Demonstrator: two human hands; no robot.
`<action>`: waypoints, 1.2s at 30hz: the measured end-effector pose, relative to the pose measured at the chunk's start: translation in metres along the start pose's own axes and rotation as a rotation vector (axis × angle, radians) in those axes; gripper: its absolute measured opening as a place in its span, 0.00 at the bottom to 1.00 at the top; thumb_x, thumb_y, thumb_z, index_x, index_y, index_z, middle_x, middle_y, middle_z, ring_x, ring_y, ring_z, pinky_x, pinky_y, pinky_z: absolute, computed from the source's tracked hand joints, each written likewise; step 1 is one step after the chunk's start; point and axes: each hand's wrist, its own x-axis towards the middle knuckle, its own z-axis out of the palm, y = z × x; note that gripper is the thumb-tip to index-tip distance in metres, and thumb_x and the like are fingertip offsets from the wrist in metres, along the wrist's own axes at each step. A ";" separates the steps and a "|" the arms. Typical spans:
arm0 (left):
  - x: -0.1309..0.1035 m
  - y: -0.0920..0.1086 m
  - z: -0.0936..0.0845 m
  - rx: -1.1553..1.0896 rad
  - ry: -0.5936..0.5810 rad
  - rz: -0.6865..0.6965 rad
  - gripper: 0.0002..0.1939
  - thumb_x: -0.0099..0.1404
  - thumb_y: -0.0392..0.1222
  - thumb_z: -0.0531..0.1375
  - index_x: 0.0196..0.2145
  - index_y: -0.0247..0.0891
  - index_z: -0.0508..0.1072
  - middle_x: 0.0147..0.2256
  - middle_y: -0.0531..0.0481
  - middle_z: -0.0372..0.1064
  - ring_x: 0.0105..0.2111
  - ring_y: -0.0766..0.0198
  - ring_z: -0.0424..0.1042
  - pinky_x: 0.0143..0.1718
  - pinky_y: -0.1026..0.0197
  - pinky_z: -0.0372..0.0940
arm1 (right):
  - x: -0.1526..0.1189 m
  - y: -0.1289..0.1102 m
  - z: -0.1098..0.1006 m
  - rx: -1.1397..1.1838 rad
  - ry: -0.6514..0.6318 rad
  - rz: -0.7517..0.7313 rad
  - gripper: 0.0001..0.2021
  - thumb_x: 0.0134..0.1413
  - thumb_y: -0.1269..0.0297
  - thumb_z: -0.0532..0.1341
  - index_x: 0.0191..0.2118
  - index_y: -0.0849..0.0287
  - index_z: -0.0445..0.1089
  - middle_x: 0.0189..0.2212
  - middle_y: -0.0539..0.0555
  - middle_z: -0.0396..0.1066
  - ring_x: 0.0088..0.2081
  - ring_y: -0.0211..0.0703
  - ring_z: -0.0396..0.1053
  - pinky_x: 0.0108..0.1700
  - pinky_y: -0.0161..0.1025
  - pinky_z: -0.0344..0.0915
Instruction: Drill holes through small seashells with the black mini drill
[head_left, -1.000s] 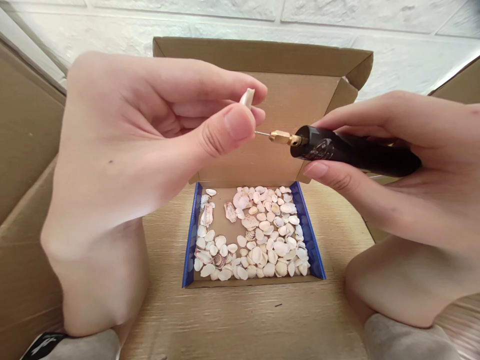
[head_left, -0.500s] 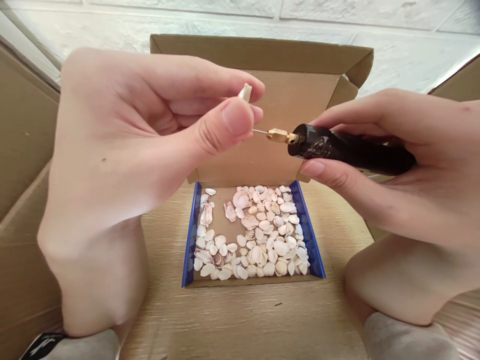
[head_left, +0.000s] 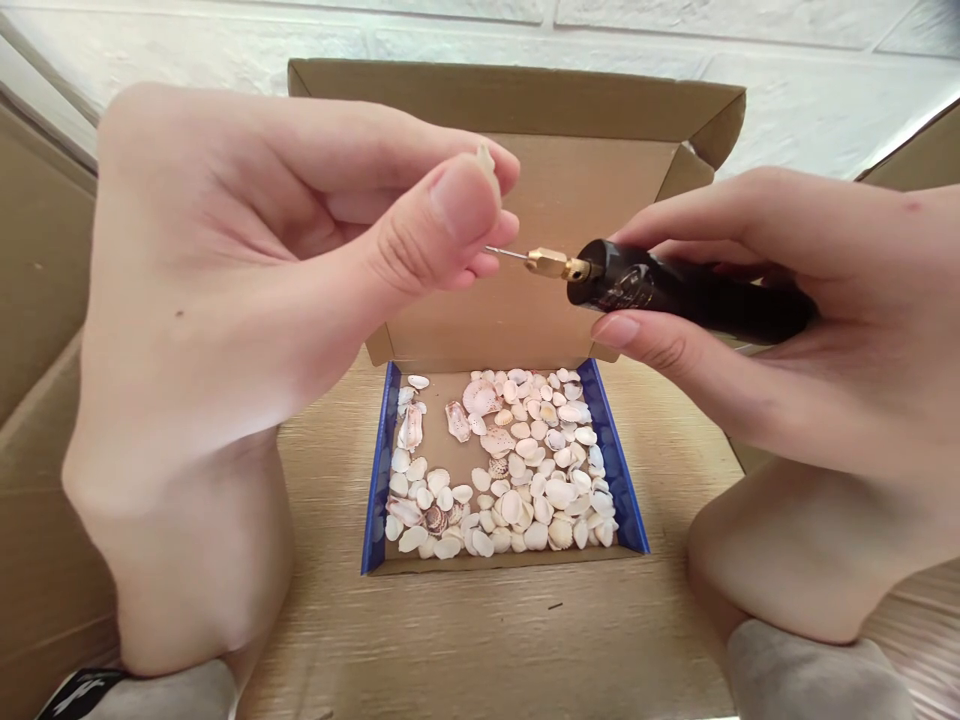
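Observation:
Between thumb and fingertips, my left hand (head_left: 300, 240) pinches a small whitish shell piece (head_left: 487, 168), most of it hidden behind the thumb. My right hand (head_left: 750, 300) is wrapped round a black pen-like hand drill (head_left: 630, 280) with a brass chuck (head_left: 551, 263). Its thin metal bit points left, the tip close to the left fingertips, below the shell; whether it touches anything I cannot tell. Beneath both hands lie many small shells (head_left: 559, 493), white and pinkish, in an open cardboard box (head_left: 619, 470) with blue side walls.
The box's raised lid (head_left: 585, 190) stands behind the hands, against a white brick-patterned wall (head_left: 480, 38). A wooden tabletop (head_left: 465, 640) carries a tiny dark sliver (head_left: 555, 605). Brown cardboard panels (head_left: 41, 260) rise at both sides.
Both hands have shifted slightly left and up, the drill with them. The shell is turned and shows less above the thumb, and more of the thin bit is visible.

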 end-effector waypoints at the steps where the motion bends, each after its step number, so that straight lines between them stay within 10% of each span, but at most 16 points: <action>1: 0.002 0.001 -0.004 0.029 -0.120 -0.167 0.10 0.64 0.49 0.64 0.39 0.45 0.84 0.39 0.46 0.80 0.36 0.46 0.81 0.32 0.47 0.79 | 0.000 0.001 -0.001 0.002 -0.003 0.000 0.09 0.57 0.52 0.63 0.41 0.47 0.74 0.34 0.45 0.78 0.30 0.40 0.73 0.28 0.43 0.63; 5: 0.007 0.001 -0.013 0.020 -0.192 -0.305 0.10 0.65 0.43 0.64 0.44 0.47 0.83 0.42 0.47 0.80 0.44 0.41 0.79 0.45 0.38 0.77 | 0.000 0.000 -0.003 0.017 -0.017 0.027 0.11 0.57 0.49 0.60 0.42 0.42 0.75 0.35 0.42 0.79 0.31 0.42 0.75 0.29 0.44 0.67; 10: 0.005 -0.007 -0.012 -0.043 -0.125 -0.111 0.13 0.58 0.42 0.70 0.43 0.40 0.83 0.37 0.45 0.80 0.38 0.43 0.81 0.38 0.45 0.81 | -0.001 -0.002 -0.005 0.040 0.018 0.047 0.08 0.58 0.49 0.60 0.42 0.31 0.74 0.38 0.37 0.78 0.39 0.48 0.78 0.35 0.48 0.72; 16: 0.004 0.005 -0.013 0.102 -0.207 -0.341 0.14 0.66 0.48 0.63 0.48 0.45 0.80 0.44 0.48 0.78 0.44 0.47 0.79 0.45 0.45 0.79 | 0.002 -0.001 -0.002 0.050 0.043 -0.027 0.08 0.57 0.54 0.65 0.41 0.45 0.77 0.31 0.44 0.79 0.37 0.44 0.78 0.31 0.41 0.69; 36: 0.003 -0.001 -0.013 0.052 -0.171 -0.189 0.13 0.64 0.43 0.65 0.46 0.42 0.81 0.41 0.47 0.79 0.40 0.47 0.80 0.38 0.47 0.80 | 0.000 0.002 0.001 0.013 0.079 -0.057 0.06 0.59 0.54 0.64 0.41 0.43 0.76 0.34 0.42 0.80 0.38 0.41 0.78 0.31 0.40 0.68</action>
